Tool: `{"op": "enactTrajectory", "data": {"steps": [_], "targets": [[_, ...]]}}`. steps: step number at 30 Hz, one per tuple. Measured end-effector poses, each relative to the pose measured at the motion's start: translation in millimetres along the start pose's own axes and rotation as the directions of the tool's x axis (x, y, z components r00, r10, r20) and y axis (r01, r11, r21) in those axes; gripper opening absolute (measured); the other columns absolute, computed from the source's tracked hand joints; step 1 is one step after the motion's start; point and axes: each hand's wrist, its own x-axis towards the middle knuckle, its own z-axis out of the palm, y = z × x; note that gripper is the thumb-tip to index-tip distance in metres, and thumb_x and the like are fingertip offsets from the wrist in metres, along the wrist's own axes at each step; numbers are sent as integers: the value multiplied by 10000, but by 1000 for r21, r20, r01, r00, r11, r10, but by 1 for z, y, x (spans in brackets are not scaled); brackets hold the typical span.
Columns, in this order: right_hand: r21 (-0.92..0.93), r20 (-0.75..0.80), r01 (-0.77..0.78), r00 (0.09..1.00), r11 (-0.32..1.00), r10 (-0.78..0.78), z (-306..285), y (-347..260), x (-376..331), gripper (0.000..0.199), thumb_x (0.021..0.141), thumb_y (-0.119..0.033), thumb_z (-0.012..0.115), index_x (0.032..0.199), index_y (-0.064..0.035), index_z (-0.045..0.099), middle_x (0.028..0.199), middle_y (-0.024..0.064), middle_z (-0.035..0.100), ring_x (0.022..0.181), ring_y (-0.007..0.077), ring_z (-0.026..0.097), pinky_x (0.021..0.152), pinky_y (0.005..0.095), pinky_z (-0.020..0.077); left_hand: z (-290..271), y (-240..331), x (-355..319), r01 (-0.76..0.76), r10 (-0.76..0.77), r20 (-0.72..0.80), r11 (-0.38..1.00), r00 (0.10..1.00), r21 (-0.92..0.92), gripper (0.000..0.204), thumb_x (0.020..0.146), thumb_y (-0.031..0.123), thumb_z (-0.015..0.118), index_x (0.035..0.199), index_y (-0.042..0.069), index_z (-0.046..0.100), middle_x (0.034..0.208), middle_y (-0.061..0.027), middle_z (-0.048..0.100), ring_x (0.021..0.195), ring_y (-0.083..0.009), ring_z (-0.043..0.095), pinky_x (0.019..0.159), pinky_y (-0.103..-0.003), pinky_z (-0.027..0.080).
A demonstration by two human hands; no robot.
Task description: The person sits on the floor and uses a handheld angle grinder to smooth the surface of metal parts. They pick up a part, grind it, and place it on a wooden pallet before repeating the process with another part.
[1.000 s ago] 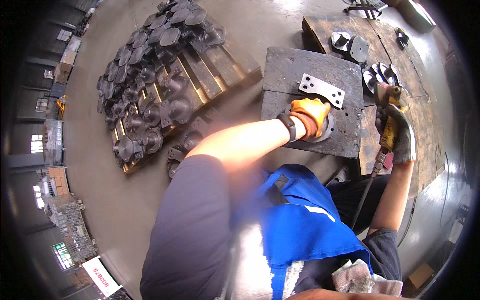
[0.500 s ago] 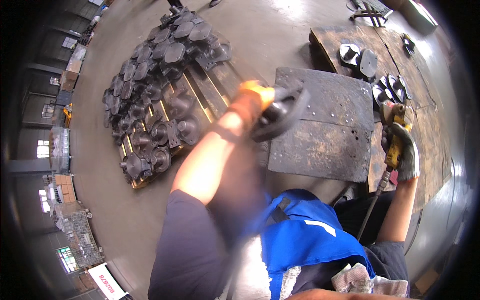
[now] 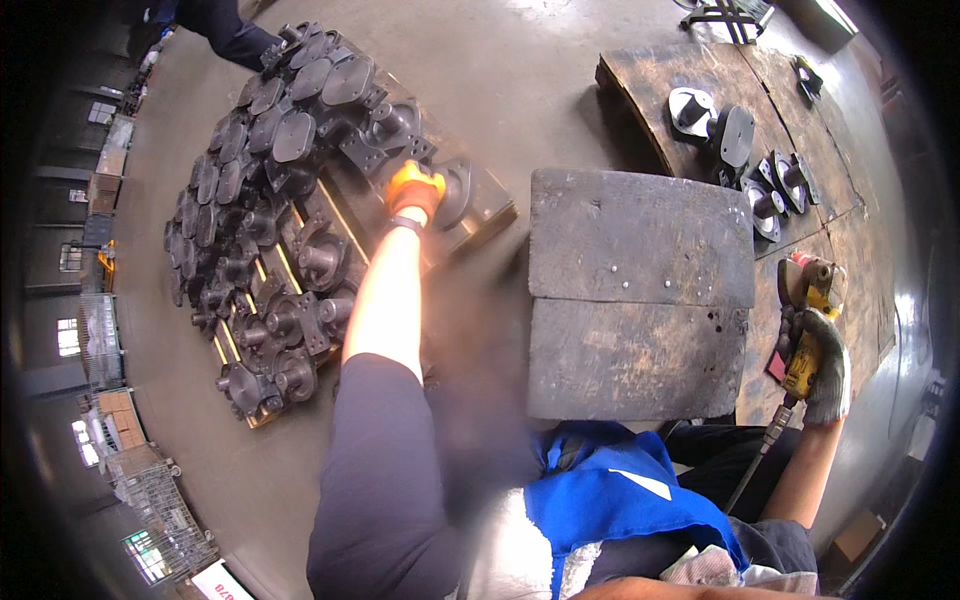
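My left hand, in an orange glove, is stretched out over the wooden pallet. Its fingers are closed on a dark metal flanged part at the pallet's right end, beside the heap of similar dark metal parts. My right hand, in a pale knit glove, grips a yellow air grinder by its body. A hose runs from the tool's lower end towards me. The grinder's head is over the edge of the wooden table at the right.
Before me stands a worn wooden work block. Several flanged parts lie on the wooden table at the right. Another person's leg shows beyond the heap. Wire cages line the left side.
My left hand has carried the flanged part from beside the work block leftward to the pallet's right end. The right hand still holds the grinder. A person's leg has come into view at the upper left.
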Motion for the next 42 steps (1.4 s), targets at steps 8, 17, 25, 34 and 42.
{"op": "enactTrajectory", "data": {"steps": [8, 17, 25, 34, 42], "targets": [[-7, -76, 26, 997, 1000, -26, 0, 8, 5, 321, 862, -219, 654, 1068, 23, 608, 865, 87, 660, 679, 183, 635, 621, 259, 511, 47, 23, 8, 35, -36, 0, 998, 999, -50, 541, 775, 377, 694, 1216, 96, 555, 1222, -160, 629, 1113, -337, 622, 936, -428, 500], [-168, 241, -80, 963, 982, 120, 6, 30, -17, 314, 866, -177, 649, 1099, 25, 593, 862, 69, 643, 726, 166, 634, 684, 267, 532, 21, -185, -40, -15, -163, -187, 714, 969, -700, 537, 910, 270, 652, 1351, 54, 436, 1186, -106, 647, 1137, -220, 579, 1055, -357, 347], [-422, 367, 38, 920, 906, 133, 32, 75, -30, 219, 829, -245, 675, 868, -33, 632, 729, 39, 607, 631, 148, 578, 611, 271, 459, 83, -418, -365, 194, -210, 27, 938, 977, 287, 350, 945, 166, 501, 1286, 89, 521, 1205, -80, 645, 1142, -219, 592, 1031, -378, 380], [-409, 308, -11, 940, 912, 150, 31, 85, -19, 226, 833, -206, 687, 908, 4, 649, 753, 82, 648, 633, 198, 629, 616, 311, 526, 50, -365, -408, 349, -556, -88, 628, 826, -695, 464, 808, 192, 689, 1216, 9, 566, 1183, -157, 646, 1093, -275, 615, 937, -376, 477], [-429, 307, 20, 944, 903, 125, 35, 81, -26, 241, 810, -224, 683, 886, 1, 642, 737, 85, 638, 638, 209, 629, 617, 321, 517, -35, -138, -176, -171, 151, -89, 941, 984, -293, 643, 777, 460, 727, 1275, 92, 551, 1197, -162, 648, 1080, -335, 638, 939, -398, 498]]}}
